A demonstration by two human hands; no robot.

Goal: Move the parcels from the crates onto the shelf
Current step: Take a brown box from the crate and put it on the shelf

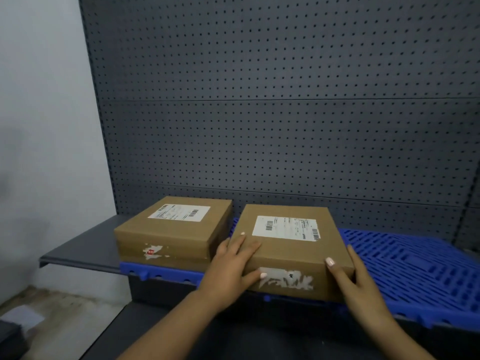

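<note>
Parcels sit side by side on shelf (78,245) w/ blue grid mat (405,261): left parcel (171,229) untouched, then right parcel (288,250) clamped at near corners btwn left hand (233,266) & right hand (355,279), pegboard (259,100) behind.

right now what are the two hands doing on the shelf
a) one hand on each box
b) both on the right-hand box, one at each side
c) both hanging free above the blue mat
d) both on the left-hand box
b: the left hand lies on the near left corner of the right-hand box and the right hand is at its near right corner, while the left-hand box has no hand on it.
</note>
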